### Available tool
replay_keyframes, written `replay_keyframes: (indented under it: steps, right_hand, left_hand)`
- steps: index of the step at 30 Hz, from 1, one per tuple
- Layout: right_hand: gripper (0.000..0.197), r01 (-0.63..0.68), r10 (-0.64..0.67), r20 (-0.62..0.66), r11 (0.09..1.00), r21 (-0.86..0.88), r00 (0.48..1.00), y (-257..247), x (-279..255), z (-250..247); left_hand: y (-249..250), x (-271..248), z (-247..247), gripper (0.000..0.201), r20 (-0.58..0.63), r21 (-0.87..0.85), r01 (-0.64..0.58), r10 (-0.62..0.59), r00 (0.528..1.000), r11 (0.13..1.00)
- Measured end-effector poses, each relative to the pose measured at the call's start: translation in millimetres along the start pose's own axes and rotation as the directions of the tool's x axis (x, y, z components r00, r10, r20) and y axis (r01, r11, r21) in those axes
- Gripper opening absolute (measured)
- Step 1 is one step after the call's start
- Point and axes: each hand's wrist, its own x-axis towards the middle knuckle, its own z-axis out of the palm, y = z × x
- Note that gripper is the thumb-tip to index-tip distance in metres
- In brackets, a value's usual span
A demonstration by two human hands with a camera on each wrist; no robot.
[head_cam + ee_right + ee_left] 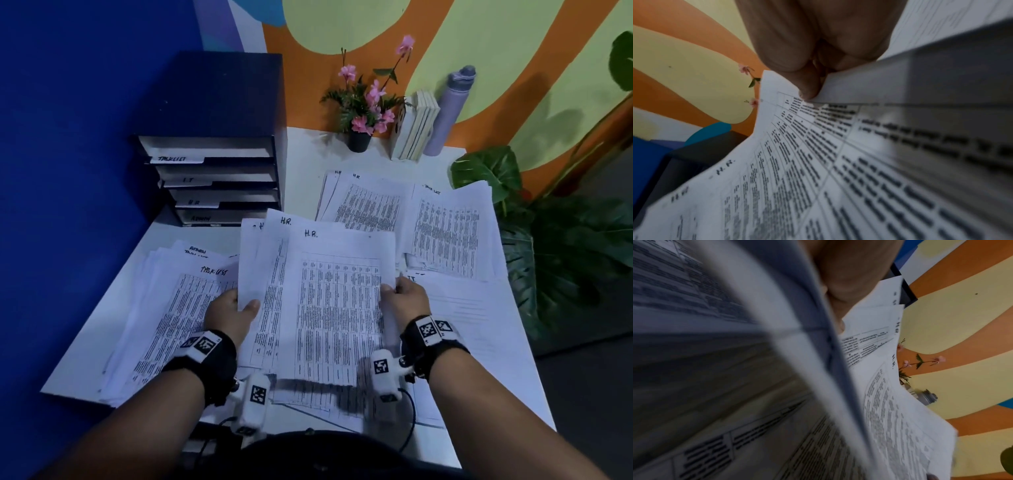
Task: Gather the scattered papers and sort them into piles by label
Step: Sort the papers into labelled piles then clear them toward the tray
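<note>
I hold a fanned bundle of printed sheets marked "H.R." raised above the white desk. My left hand grips its left edge, thumb on top. My right hand pinches the right edge of the top sheet. The same H.R. sheets fill the left wrist view, and the H.R. sheets fill the right wrist view under my thumb. A "Task List" pile lies at my left. Farther back lie another H.R. pile and a Task List pile. An "I.T." sheet lies at the right.
A dark tray organiser with labelled slots stands at the back left against the blue wall. A potted pink flower, upright books and a lilac bottle line the back edge. A leafy plant stands off the right edge.
</note>
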Motion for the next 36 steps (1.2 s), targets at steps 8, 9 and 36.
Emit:
replay_keyframes:
  steps: [8, 9, 36]
  right_hand:
    - [0.017, -0.119, 0.095, 0.117, 0.967, 0.225, 0.989, 9.5, -5.7, 20.9]
    - [0.023, -0.113, 0.089, 0.121, 0.971, 0.209, 0.989, 11.2, -5.4, 24.6]
    - [0.013, -0.116, 0.111, 0.056, 0.989, 0.092, 0.992, 16.5, -10.7, 58.8]
  left_hand:
    - [-6.2, 3.2, -1.0, 0.03, 0.022, -0.079, 0.028, -0.026, 0.999, 0.996]
    - [-6.1, 2.4, 0.2, 0.033, 0.017, -0.094, 0.019, -0.018, 1.0, 0.995]
    - [-38.2, 12.8, -36.9, 0.03, -0.066, 0.02, 0.151, -0.149, 0.987, 0.988]
